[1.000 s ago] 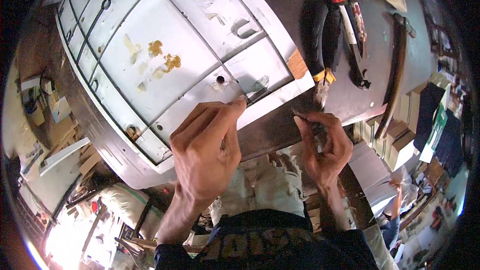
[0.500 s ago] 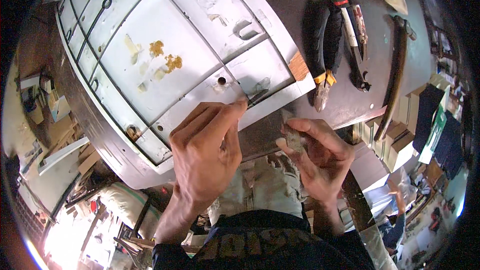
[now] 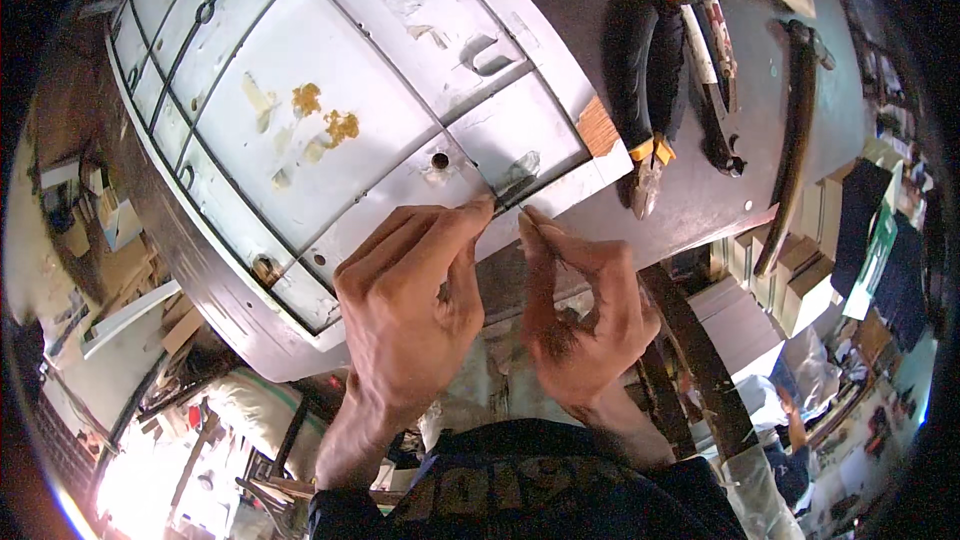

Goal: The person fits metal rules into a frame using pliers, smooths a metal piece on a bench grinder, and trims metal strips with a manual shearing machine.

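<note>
A white board [image 3: 270, 140] lies in front of me, with thin dark lines set in a grid across its face. Along its near edge, my left hand [image 3: 405, 290] has thumb and forefinger pinched together at a short dark strip [image 3: 515, 190] on the board. My right hand [image 3: 590, 305] pinches just to the right, its fingertips at the same edge and close to the left ones. Whatever sits between either pair of fingertips is hidden or too small to name. A round hole [image 3: 440, 161] shows above the left hand.
The board rests on a dark grey work surface [image 3: 700, 205]. To its right lie pliers [image 3: 650, 165] with black and yellow handles, a long-handled cutter [image 3: 700, 50] with red wrapping, and a hammer [image 3: 795, 130]. Stacked boxes [image 3: 735, 325] stand beyond the surface's right edge.
My right hand has moved left and up to the board's edge, its fingers going from apart to pinched. The left hand stays almost in place.
</note>
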`<move>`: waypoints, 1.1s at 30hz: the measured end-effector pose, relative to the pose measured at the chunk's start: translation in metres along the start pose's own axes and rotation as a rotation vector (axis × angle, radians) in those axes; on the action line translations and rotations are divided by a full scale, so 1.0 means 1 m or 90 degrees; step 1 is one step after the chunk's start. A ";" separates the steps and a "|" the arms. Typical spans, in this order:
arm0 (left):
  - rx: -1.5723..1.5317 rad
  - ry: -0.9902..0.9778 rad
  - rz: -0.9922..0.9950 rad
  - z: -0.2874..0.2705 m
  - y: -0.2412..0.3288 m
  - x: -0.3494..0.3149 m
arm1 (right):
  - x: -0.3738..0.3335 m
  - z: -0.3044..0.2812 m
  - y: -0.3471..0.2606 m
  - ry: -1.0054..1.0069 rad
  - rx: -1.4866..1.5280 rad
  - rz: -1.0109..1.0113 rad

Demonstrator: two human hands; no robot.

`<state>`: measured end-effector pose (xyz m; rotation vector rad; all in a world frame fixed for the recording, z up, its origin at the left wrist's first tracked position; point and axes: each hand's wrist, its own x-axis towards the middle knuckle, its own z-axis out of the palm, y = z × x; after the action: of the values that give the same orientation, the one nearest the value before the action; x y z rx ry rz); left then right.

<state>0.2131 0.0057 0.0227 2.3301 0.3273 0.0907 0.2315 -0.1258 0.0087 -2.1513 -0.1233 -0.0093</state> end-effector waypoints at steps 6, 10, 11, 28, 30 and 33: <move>-0.008 -0.011 -0.005 -0.001 0.000 0.000 | 0.007 -0.001 -0.001 -0.031 -0.027 -0.015; -0.010 -0.011 -0.002 -0.001 -0.002 0.000 | 0.010 0.000 0.001 -0.034 -0.020 -0.035; -0.013 -0.013 -0.001 -0.001 -0.003 0.000 | 0.009 0.001 0.003 -0.034 -0.018 -0.033; 0.014 -0.040 -0.016 -0.007 0.003 0.000 | 0.009 -0.008 0.001 -0.082 0.096 -0.006; -0.006 -0.046 -0.017 -0.007 0.001 0.000 | 0.008 -0.019 0.003 -0.066 0.083 -0.041; -0.022 -0.045 -0.075 -0.003 0.000 -0.002 | 0.016 -0.028 -0.005 0.035 0.029 -0.019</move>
<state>0.2106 0.0073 0.0252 2.2684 0.4233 -0.0428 0.2485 -0.1451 0.0292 -2.1021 -0.1221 -0.0826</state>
